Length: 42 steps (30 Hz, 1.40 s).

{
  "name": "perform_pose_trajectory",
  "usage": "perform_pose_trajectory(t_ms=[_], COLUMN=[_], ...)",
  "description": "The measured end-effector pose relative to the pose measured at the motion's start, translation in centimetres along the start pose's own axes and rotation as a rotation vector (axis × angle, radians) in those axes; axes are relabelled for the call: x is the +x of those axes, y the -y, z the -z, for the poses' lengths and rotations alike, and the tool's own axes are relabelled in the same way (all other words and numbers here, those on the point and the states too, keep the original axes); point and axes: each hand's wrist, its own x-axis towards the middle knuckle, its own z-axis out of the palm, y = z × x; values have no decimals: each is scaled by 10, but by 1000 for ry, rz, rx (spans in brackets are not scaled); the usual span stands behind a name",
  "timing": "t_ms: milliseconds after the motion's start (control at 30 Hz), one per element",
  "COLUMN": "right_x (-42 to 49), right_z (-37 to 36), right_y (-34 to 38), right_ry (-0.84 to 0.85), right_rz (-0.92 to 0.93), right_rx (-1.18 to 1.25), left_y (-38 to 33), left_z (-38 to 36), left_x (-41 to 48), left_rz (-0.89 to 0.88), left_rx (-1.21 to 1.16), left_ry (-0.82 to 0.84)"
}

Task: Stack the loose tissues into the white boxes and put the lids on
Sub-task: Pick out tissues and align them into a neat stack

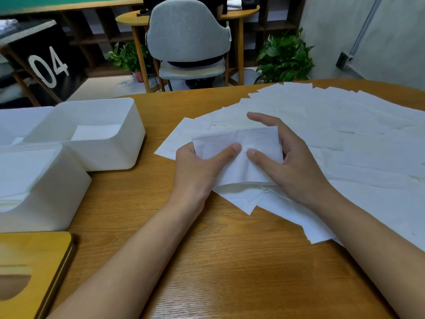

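Observation:
Both hands hold one folded white tissue (239, 143) just above the table's middle. My left hand (200, 166) pinches its left edge, thumb on top. My right hand (285, 157) grips its right side, thumb on top and fingers curled behind. Beneath and to the right, several loose tissues (345, 134) lie spread over the table. A white box (96, 132) stands at the left with a tissue lying in its bottom. A nearer white box (43, 187), at the far left, is filled with stacked tissues.
A wooden lid (34, 268) with a curved slot lies at the near left corner. Bare wooden table (207, 261) shows between my forearms. Beyond the far edge stand a grey chair (188, 35) and potted plants (285, 58).

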Motion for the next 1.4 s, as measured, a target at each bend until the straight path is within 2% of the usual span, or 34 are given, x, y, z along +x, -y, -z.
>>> perform_pose_trajectory(t_ms=[100, 200, 333, 400, 533, 633, 733, 800, 833, 900, 967, 1033, 1267, 1400], right_x=[2, 5, 4, 5, 7, 6, 6, 9, 10, 11, 10, 10, 10, 9], right_z=[3, 10, 15, 15, 22, 25, 26, 28, 30, 31, 30, 28, 28, 26], right_y=[-3, 1, 5, 2, 3, 4, -2, -4, -5, -7, -8, -10, -10, -11], right_ry=[-35, -56, -57, -68, 43, 110, 12, -75, -108, -139, -132, -126, -128, -109], right_rz=[27, 21, -4, -41, -101, -108, -161, -160, -157, -152, -146, -143, -148, -134], right_rx=[-16, 78, 197, 156, 200, 83, 32, 1, -22, -47, -53, -71, -81, -97], left_y=[-1, -3, -8, -7, 0, 2, 7, 8, 7, 3, 1, 4, 7, 3], left_z=[4, 13, 15, 15, 18, 18, 15, 15, 16, 17, 16, 14, 18, 17], left_x=[2, 11, 12, 10, 11, 12, 11, 11, 11, 8, 4, 1, 4, 4], left_rz=[-37, -80, 64, -10, -165, -228, -333, -501, -586, -620, -491, -409, -486, -590], left_rx=[60, 206, 16, 66, 194, 234, 409, 624, 697, 742, 804, 888, 906, 875], left_ry=[-29, -68, 223, 275, 223, 183, 101, 10, 20, 225, 510, 648, 649, 546])
